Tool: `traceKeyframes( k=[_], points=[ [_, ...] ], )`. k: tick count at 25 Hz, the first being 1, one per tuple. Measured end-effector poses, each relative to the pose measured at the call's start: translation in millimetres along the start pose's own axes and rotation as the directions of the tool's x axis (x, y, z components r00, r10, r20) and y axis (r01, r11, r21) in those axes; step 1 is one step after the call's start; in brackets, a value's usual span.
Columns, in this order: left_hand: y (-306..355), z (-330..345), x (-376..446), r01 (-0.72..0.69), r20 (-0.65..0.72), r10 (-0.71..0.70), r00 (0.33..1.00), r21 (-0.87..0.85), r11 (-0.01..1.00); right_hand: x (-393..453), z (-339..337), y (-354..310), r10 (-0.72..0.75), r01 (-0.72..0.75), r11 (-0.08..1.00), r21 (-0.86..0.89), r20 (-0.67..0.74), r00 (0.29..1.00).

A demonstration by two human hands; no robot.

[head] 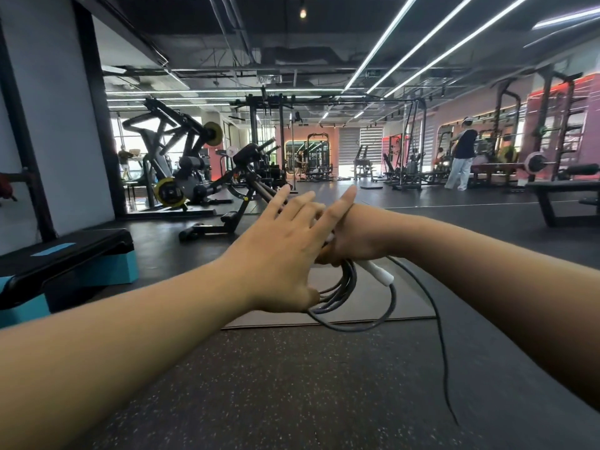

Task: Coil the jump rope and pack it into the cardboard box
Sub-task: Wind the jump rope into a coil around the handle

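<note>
A dark grey jump rope (pixel 349 292) hangs in several loops below my two hands, held out in front of me. Its white handle (pixel 378 273) sticks out down and to the right from my right hand (pixel 354 237), which is closed on the bundle. My left hand (pixel 282 251) lies in front of the loops with its fingers spread; its thumb touches the strands at the lower edge. A loose length of rope (pixel 438 326) trails from the right hand down to the floor at the right. No cardboard box is in view.
A flat grey-brown mat (pixel 383 303) lies on the speckled black floor under the rope. A black and teal step platform (pixel 74 264) stands at the left. Gym machines (pixel 181 164) and a bench (pixel 565 199) stand beyond. A person (pixel 461 157) stands far right.
</note>
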State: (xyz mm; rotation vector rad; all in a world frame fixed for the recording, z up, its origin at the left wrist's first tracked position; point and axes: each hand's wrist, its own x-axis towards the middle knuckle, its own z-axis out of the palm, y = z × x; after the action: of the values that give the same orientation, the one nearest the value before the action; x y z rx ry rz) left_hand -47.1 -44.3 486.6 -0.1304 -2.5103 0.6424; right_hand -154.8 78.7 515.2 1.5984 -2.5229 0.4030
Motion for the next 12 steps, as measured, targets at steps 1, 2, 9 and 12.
traceKeyframes(
  k=[1,2,9,12],
  points=[
    [5,3,1,0.032,-0.040,-0.032,0.999,0.000,0.999,-1,0,-2,-0.012,0.012,1.000,0.019,-0.002,1.000],
    [7,7,3,0.061,-0.099,-0.059,0.993,0.015,0.998,-2,1,-5,-0.028,0.028,0.999,0.046,-0.001,1.000],
    [-13,11,6,0.163,-0.079,-0.166,0.983,-0.046,0.986,-16,-3,5,0.044,-0.072,0.951,0.300,0.099,0.994],
    [-14,14,-5,0.146,-0.179,-0.130,0.975,0.083,0.986,-17,-2,12,0.076,-0.109,0.958,0.265,0.133,0.988]
  ],
)
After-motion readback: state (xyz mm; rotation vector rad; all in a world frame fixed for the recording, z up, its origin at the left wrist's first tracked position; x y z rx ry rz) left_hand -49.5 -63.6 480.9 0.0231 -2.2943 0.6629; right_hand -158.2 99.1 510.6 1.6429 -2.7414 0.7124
